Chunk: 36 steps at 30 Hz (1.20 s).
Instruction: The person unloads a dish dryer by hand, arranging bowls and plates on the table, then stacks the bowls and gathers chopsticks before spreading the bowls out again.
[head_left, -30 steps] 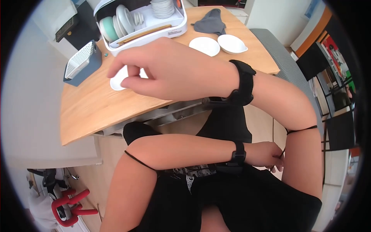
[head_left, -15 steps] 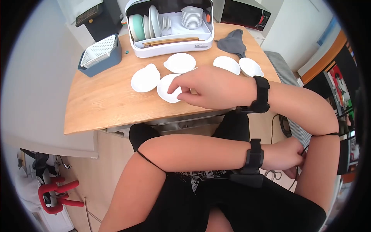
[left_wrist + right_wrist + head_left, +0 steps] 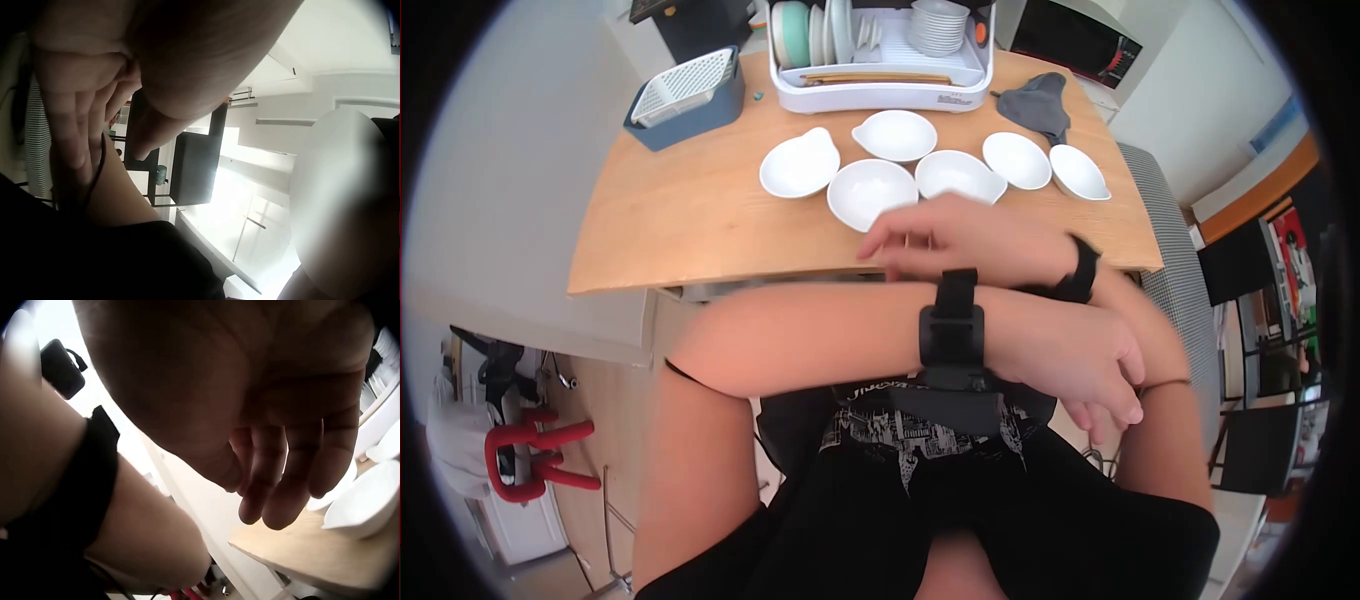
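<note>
One right hand, fingers loosely bent, near the surface's front edge; left hand, fingers relaxed, beside right arm. Six white bowls, mid-surface toward right edge; dish rack, back edge; basket, back-left corner.

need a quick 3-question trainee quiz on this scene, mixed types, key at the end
1. Count: how many white bowls show on the table, outside the dish rack, in the head view?
2. True or false: the right hand is gripping a bowl.
3. Name it: what grey thing lies on the table to the right of the dish rack in the head view?

Key:
1. Six.
2. False; its fingers hang loosely, with no bowl in them.
3. A crumpled cloth.
</note>
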Available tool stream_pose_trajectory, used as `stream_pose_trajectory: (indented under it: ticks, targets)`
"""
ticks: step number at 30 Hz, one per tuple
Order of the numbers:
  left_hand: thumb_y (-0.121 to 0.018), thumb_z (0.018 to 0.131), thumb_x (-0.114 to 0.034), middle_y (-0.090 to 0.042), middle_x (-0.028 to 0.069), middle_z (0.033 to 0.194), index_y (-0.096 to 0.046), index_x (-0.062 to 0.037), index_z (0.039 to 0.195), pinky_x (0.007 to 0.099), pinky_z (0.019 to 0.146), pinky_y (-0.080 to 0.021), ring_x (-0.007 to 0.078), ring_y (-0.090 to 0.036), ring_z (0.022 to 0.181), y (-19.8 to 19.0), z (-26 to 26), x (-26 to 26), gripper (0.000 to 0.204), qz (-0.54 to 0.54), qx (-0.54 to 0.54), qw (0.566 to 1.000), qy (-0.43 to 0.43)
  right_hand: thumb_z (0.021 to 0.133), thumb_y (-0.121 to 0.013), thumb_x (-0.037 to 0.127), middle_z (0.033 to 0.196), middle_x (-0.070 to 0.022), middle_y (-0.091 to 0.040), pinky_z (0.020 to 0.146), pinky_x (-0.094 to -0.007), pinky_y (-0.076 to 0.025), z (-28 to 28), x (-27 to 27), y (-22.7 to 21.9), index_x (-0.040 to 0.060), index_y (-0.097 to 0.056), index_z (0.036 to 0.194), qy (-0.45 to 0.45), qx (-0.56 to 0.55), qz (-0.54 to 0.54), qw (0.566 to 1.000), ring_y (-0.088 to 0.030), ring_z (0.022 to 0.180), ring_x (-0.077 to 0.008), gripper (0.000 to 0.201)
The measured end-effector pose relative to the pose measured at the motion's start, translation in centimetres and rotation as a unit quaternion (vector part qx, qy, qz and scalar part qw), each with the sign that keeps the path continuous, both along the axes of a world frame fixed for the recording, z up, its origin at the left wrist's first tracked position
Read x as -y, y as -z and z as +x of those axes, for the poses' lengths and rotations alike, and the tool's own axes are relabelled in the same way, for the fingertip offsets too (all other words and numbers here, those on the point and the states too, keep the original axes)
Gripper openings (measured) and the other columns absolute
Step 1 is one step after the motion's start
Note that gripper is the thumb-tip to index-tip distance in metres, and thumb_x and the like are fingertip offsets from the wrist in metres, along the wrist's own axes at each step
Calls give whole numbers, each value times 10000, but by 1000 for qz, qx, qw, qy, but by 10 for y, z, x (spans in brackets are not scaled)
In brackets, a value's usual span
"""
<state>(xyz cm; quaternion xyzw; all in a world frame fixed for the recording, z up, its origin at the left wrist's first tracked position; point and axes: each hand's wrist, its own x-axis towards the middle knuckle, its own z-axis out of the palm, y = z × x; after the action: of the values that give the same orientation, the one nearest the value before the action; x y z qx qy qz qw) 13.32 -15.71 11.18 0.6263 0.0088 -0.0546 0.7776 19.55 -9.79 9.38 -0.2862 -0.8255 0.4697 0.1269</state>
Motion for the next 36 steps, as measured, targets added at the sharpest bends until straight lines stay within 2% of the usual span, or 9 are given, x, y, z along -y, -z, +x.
stream_pose_trajectory:
  ticks: [3,5,7,13,18,23,29,33,36]
  targets:
    - [-711,1059,-255,-782,183,1251,-583,115,1454,326,908,-613,196,-776,1065,-22,-19,-15,556,96,2,995,-34,1088,-659,236,973,-73,-772,754,-341,-567,-26,38,85,89,-674,1372,-68,-127,71,987,-705,816,-173,321]
    - [-699,1058,-274,-794,145,1225,-638,60,1423,324,914,-609,183,-776,1069,-32,-22,-34,498,287,56,954,-73,1094,-668,270,1014,-88,-777,762,-348,-575,-49,57,120,67,-622,1446,-116,-251,147,950,-710,815,-201,409]
    - [-677,1065,-298,-793,105,1231,-683,10,1390,308,944,-595,175,-774,1076,-58,-25,-47,448,284,3,951,-119,1091,-679,291,1061,-123,-775,768,-369,-580,-74,73,74,22,-544,1511,-196,-75,-26,977,-722,821,-232,517]
    - [-674,1068,-318,-787,57,1274,-689,-21,1401,288,961,-577,163,-781,1057,-61,-24,-102,446,318,59,902,-285,1123,-595,269,1061,-124,-776,785,-384,-585,-132,105,56,-25,-516,1517,-244,-128,-144,951,-735,826,-267,497]
    - [-658,1079,-301,-786,60,1286,-687,-32,1399,289,941,-579,154,-783,1038,-57,-32,-122,418,334,29,882,-331,1118,-548,252,1043,-126,-789,775,-370,-601,-152,110,45,-45,-652,1307,-254,-139,-249,924,-743,806,-226,367]
    - [-649,1086,-295,-783,69,1295,-689,-41,1399,288,931,-580,154,-782,1019,-53,-42,-136,406,347,-15,882,-319,1154,-553,265,1014,-51,-780,729,-286,-570,-146,95,40,-9,-686,1170,-101,-238,-298,919,-690,755,-128,304]
    - [-677,1040,-201,-815,65,1205,-718,7,1361,286,907,-603,163,-803,962,-71,-44,-147,384,364,7,864,-348,1167,-551,335,1076,-51,-770,728,-256,-546,-122,65,28,7,-648,1370,-152,-150,-307,928,-681,784,-91,397]
    - [-666,1065,-218,-815,56,1230,-729,-24,1358,276,889,-587,150,-791,960,-78,-39,-170,358,316,72,874,-361,1167,-541,399,1136,-61,-740,732,-255,-539,-118,43,35,28,-558,1490,18,-289,-283,914,-676,821,-90,493]
    - [-655,1092,-220,-668,151,1456,-552,45,1525,301,918,-601,210,-733,1085,-96,-49,-181,518,200,134,914,-327,1159,-562,399,1129,-56,-739,731,-256,-536,-112,38,32,34,-566,1491,50,-239,-324,914,-675,821,-91,494]
